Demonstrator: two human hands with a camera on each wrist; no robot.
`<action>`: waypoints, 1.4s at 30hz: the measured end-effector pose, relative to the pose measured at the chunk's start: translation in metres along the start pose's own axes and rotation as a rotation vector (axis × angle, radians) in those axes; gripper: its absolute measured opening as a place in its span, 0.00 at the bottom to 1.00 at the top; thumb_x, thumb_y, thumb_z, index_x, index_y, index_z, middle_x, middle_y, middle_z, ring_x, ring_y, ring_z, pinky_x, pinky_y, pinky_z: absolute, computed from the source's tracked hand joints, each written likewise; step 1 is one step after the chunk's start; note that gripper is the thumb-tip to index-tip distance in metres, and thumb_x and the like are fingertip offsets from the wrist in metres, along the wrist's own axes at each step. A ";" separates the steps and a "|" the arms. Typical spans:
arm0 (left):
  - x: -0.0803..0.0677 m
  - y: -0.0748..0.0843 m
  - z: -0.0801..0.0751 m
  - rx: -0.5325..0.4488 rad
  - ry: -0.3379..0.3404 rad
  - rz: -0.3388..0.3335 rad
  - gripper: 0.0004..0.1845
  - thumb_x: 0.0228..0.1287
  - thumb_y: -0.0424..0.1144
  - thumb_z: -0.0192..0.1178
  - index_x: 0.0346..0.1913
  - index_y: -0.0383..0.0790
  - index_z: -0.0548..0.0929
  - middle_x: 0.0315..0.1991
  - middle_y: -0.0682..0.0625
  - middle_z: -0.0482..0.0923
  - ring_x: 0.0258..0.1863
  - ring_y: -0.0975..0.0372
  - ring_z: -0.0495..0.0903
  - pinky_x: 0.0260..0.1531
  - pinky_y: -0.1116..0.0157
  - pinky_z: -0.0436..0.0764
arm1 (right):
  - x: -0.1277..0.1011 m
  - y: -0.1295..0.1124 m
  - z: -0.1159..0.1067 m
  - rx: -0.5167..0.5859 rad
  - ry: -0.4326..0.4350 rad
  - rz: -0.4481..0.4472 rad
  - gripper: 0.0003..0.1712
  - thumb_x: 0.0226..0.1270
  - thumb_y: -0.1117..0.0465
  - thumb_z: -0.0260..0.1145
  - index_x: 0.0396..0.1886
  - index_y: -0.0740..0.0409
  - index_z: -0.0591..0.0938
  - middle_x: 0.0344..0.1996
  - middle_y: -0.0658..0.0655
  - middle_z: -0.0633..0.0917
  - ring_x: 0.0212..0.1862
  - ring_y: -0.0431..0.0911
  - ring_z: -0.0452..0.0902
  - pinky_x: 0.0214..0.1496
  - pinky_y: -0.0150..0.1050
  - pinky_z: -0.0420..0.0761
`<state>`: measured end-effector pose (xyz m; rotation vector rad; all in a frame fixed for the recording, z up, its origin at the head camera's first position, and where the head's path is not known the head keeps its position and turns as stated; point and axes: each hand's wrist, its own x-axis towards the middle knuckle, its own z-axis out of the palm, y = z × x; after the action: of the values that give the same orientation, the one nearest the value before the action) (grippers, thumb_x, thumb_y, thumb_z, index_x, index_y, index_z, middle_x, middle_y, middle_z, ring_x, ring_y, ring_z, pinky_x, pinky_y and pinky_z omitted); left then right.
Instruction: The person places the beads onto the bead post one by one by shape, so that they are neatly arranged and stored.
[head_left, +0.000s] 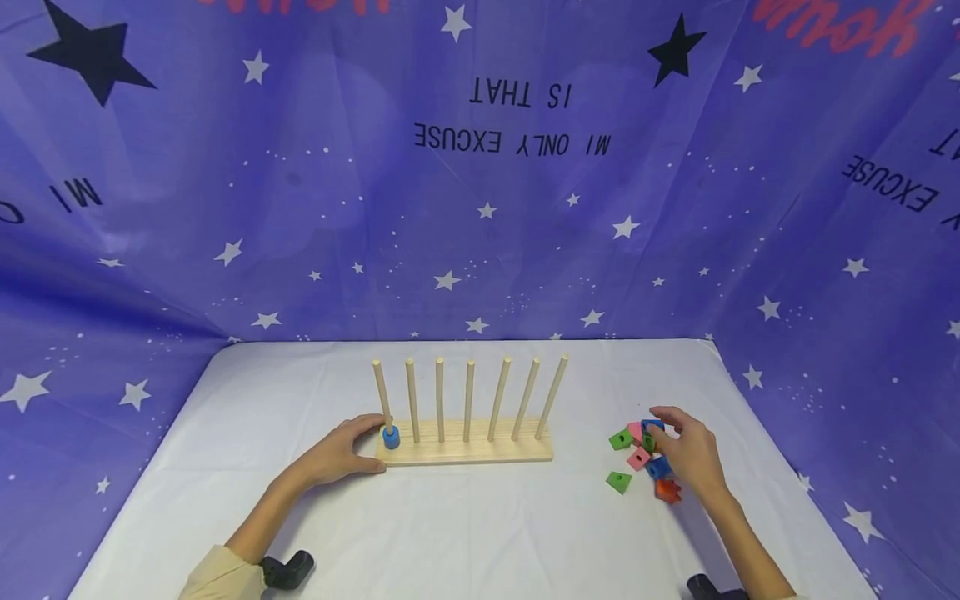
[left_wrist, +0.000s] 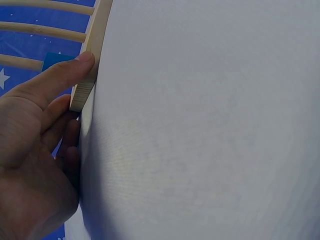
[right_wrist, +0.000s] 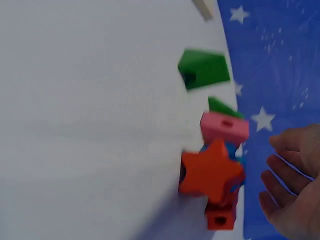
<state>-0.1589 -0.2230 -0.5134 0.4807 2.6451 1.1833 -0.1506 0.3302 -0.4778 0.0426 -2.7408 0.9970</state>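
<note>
A wooden peg board (head_left: 465,452) with several upright pegs stands mid-table. A blue bead (head_left: 391,437) sits low on its leftmost peg. My left hand (head_left: 367,444) holds the board's left end, thumb along the front and fingers round the back. In the left wrist view the thumb (left_wrist: 75,65) presses the board's edge (left_wrist: 92,45) by the blue bead (left_wrist: 55,59). My right hand (head_left: 686,454) hovers over a pile of coloured beads (head_left: 638,458), fingertips near a blue one (head_left: 651,426). In the right wrist view its fingers (right_wrist: 287,175) are loosely curled and hold nothing beside an orange star (right_wrist: 210,170).
A white cloth (head_left: 465,525) covers the table. Purple star-printed fabric (head_left: 480,208) walls the back and both sides. Green beads (head_left: 618,481) lie left of the pile, and a pink block (right_wrist: 224,129) and green block (right_wrist: 202,67) show in the right wrist view.
</note>
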 end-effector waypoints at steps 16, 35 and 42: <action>0.001 -0.002 -0.001 -0.001 -0.004 -0.004 0.42 0.53 0.46 0.76 0.68 0.32 0.72 0.68 0.34 0.68 0.68 0.37 0.62 0.67 0.38 0.60 | 0.030 0.027 0.006 -0.098 -0.193 0.107 0.20 0.66 0.63 0.68 0.55 0.68 0.81 0.47 0.71 0.83 0.46 0.62 0.79 0.50 0.62 0.79; 0.003 -0.003 0.000 0.005 -0.006 0.000 0.43 0.53 0.47 0.76 0.69 0.33 0.71 0.68 0.34 0.68 0.68 0.37 0.62 0.67 0.38 0.60 | 0.034 0.019 0.013 -0.166 -0.107 0.071 0.24 0.67 0.64 0.67 0.58 0.72 0.77 0.49 0.74 0.82 0.46 0.64 0.78 0.53 0.64 0.78; 0.001 -0.003 0.000 -0.005 -0.003 -0.017 0.43 0.52 0.46 0.76 0.69 0.33 0.71 0.68 0.34 0.68 0.68 0.37 0.62 0.67 0.38 0.60 | 0.037 -0.020 0.002 -0.036 0.084 -0.084 0.20 0.67 0.62 0.69 0.56 0.66 0.80 0.44 0.67 0.86 0.46 0.61 0.81 0.46 0.58 0.81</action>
<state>-0.1607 -0.2247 -0.5157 0.4577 2.6375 1.1824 -0.1845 0.3154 -0.4586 0.1058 -2.6565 0.9057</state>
